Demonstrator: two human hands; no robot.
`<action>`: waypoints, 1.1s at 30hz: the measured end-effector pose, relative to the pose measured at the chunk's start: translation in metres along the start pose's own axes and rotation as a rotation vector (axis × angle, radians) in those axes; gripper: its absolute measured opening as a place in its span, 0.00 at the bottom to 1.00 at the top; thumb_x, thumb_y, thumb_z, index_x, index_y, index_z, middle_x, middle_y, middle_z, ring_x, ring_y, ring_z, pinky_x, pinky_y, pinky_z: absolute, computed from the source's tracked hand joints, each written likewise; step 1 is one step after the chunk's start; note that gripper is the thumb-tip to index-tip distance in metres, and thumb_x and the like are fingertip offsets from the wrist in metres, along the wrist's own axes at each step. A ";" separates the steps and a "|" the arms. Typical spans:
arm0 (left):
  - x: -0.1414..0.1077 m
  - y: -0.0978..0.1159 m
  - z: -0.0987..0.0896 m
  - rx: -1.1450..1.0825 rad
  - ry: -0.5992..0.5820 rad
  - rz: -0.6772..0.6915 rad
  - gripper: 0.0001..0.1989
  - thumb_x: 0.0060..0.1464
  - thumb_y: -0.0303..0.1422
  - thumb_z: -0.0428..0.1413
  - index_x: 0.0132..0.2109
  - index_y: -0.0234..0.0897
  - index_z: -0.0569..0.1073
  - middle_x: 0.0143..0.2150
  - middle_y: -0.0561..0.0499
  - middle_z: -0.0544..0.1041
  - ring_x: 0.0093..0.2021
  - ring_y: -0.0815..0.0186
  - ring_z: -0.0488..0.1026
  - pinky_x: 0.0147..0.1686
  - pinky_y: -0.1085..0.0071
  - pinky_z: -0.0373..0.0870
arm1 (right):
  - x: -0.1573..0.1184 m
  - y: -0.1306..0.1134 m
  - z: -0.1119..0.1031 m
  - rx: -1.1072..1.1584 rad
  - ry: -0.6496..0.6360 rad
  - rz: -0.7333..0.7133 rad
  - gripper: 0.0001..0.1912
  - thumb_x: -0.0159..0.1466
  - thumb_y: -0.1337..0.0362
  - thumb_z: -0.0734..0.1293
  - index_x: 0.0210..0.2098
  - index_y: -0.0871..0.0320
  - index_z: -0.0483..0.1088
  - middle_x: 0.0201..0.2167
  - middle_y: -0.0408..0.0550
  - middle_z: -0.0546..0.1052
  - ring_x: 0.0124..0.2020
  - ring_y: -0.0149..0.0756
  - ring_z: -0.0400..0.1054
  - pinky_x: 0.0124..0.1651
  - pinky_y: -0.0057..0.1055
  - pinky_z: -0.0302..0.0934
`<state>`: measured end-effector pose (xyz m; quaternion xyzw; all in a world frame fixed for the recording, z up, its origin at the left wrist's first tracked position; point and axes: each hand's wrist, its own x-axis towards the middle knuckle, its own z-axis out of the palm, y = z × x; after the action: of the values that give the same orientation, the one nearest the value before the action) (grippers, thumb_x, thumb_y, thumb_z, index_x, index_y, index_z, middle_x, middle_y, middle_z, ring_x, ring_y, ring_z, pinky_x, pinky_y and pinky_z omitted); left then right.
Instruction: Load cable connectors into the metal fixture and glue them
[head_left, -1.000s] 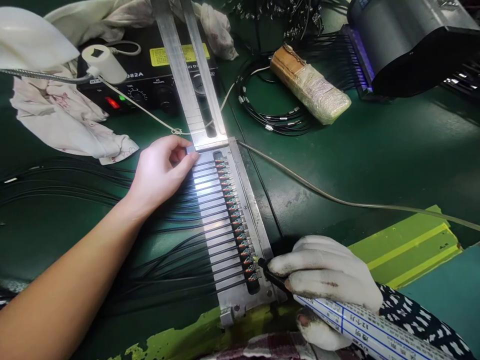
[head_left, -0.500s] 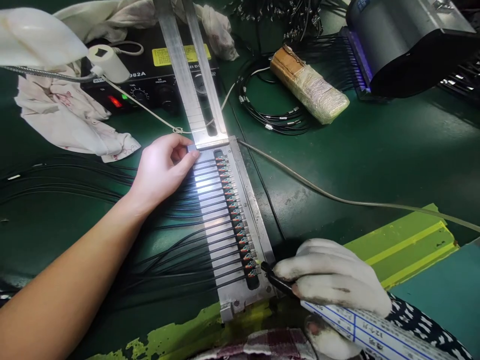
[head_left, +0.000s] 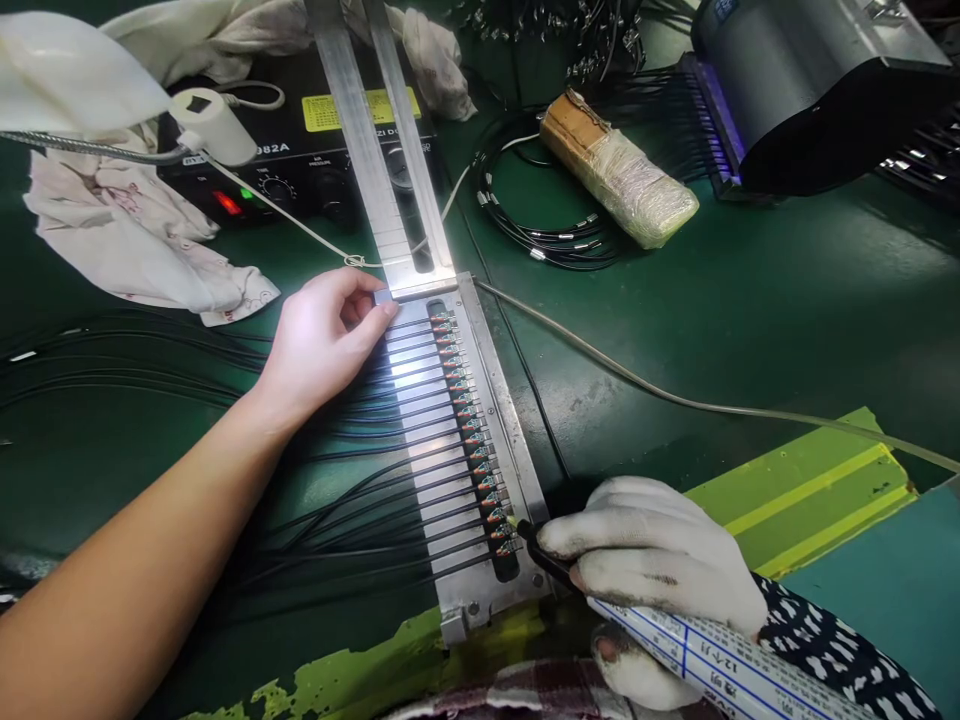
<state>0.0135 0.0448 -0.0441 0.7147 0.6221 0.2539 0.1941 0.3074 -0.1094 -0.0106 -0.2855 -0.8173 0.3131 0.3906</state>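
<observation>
A long metal fixture (head_left: 415, 377) lies across the middle, holding a row of black cables (head_left: 450, 513) whose stripped ends show small connectors (head_left: 478, 438) over a dark slot. My bare left hand (head_left: 315, 335) pinches the fixture's far left corner between thumb and fingers. In a white, stained glove, my right hand (head_left: 660, 550) is closed around a glue dispenser tube (head_left: 675, 640) with a white and blue label. The dispenser's black nozzle (head_left: 541, 552) points left, its yellowish tip at the connectors near the fixture's close end. Whether the tip touches them I cannot tell.
Behind the fixture stands a black control box (head_left: 300, 180) with lit red and green lights. A wrapped block (head_left: 622, 175) rests beside coiled cables (head_left: 525, 240). At the upper right is a dark machine (head_left: 810, 90) with violet light. A thin hose (head_left: 637, 370) crosses the table.
My right hand and the dispenser have shifted slightly left, the tip moving a little up along the row of connectors. My left hand keeps its place on the fixture.
</observation>
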 end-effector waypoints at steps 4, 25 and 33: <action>0.000 0.001 -0.001 -0.001 -0.004 -0.008 0.12 0.55 0.42 0.57 0.43 0.41 0.74 0.31 0.55 0.71 0.29 0.68 0.66 0.33 0.70 0.64 | 0.001 0.000 -0.001 -0.004 -0.012 -0.017 0.11 0.68 0.59 0.62 0.36 0.60 0.70 0.39 0.52 0.81 0.29 0.33 0.73 0.32 0.35 0.64; -0.001 0.009 -0.002 0.008 -0.033 -0.025 0.13 0.56 0.40 0.57 0.43 0.37 0.74 0.31 0.55 0.71 0.30 0.68 0.66 0.32 0.70 0.61 | -0.004 -0.001 -0.002 0.008 -0.010 0.007 0.12 0.66 0.56 0.65 0.36 0.60 0.71 0.39 0.53 0.81 0.29 0.34 0.73 0.32 0.35 0.65; -0.001 0.009 -0.004 0.002 -0.033 -0.023 0.13 0.56 0.41 0.57 0.44 0.37 0.74 0.32 0.55 0.71 0.30 0.68 0.66 0.32 0.70 0.62 | -0.002 -0.002 -0.002 -0.001 -0.010 0.019 0.12 0.65 0.55 0.65 0.36 0.59 0.70 0.37 0.52 0.81 0.27 0.33 0.72 0.32 0.34 0.65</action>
<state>0.0177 0.0420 -0.0361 0.7118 0.6273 0.2390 0.2067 0.3094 -0.1115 -0.0089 -0.2920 -0.8166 0.3176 0.3834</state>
